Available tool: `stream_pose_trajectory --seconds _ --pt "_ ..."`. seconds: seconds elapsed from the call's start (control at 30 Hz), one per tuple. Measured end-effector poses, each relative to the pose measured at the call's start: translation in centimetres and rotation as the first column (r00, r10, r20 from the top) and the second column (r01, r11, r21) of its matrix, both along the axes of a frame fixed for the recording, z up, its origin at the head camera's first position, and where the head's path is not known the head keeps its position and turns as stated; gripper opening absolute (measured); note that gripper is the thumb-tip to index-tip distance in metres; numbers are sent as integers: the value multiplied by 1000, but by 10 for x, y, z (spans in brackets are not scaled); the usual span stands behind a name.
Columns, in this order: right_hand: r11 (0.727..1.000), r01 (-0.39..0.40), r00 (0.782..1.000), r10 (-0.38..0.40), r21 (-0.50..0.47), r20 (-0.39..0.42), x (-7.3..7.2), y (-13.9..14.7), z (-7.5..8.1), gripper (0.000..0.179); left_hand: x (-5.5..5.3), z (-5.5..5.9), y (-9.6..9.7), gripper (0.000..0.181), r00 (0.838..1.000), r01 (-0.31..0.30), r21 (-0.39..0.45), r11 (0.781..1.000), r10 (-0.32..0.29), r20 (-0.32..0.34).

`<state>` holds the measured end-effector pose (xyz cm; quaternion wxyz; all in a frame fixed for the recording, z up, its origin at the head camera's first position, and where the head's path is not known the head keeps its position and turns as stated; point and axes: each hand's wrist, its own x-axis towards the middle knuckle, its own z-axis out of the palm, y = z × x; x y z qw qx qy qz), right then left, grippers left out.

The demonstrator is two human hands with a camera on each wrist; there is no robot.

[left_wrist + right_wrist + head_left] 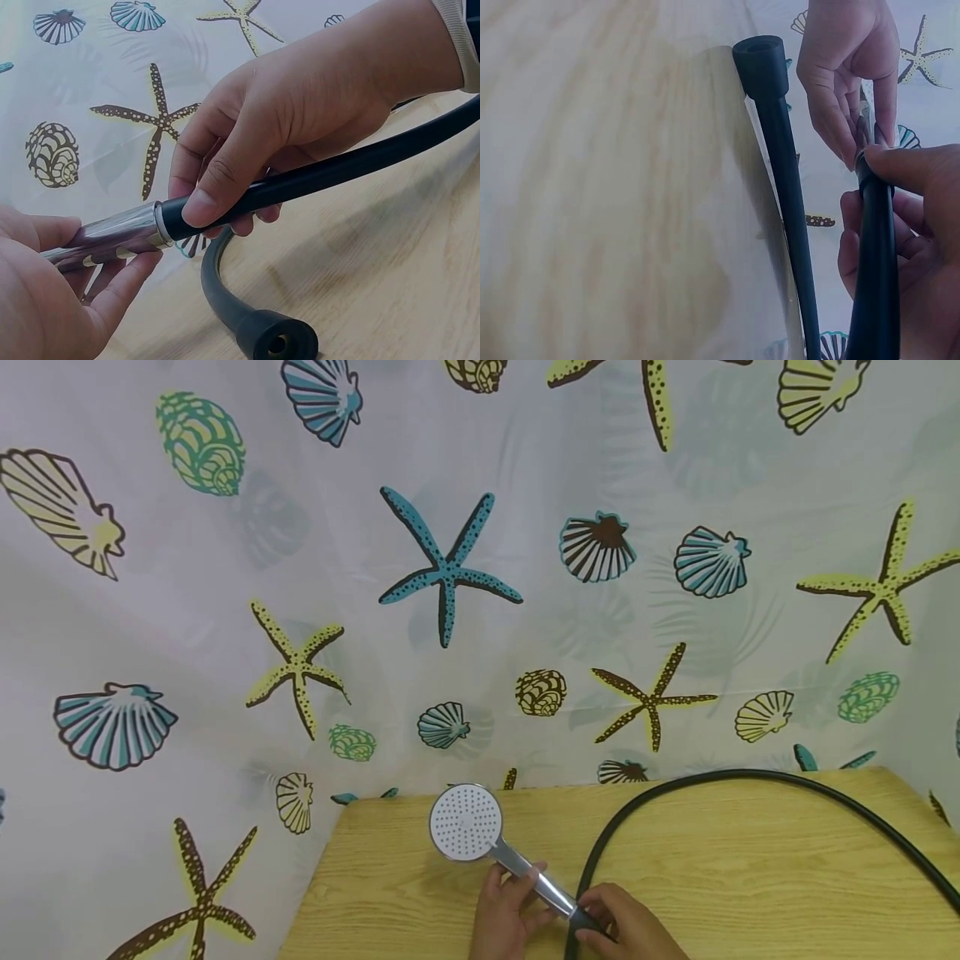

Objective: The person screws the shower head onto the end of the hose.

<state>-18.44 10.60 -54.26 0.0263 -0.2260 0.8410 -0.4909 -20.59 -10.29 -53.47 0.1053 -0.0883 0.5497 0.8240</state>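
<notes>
A round white-faced shower head [466, 821] with a chrome handle tilts up to the left over the wooden table. My left hand [504, 914] holds the handle between thumb and fingers. At the handle's lower end, my right hand [626, 922] grips one end of a black shower hose [337, 174], thumb on top and fingers curled beneath. In the left wrist view the hose end meets the rim of the chrome handle [131, 225]. The hose's other end, a wide black connector [761, 71], lies apart from both hands, its opening showing.
Wood-grain table top [750, 860] spreads under the hands. The hose arcs across its right side and out past the right edge. Behind and at the left hangs a white curtain [525, 452] printed with starfish and shells.
</notes>
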Motion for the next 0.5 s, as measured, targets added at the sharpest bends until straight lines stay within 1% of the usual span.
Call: stream_pose_trajectory --seconds 0.07,0.23,0.5 --pt "1000 -2 1000 2 4 -1 0 0 0 35 1 1 0 72 1000 -3 0 1000 3 -9" --pt "1000 -13 1000 13 2 25 0 0 1 33 3 1 -1 73 1000 -9 10 1000 9 -17" --pt "999 -31 999 31 -16 34 0 0 1 30 3 0 -2 76 1000 -2 23 1000 3 -17"
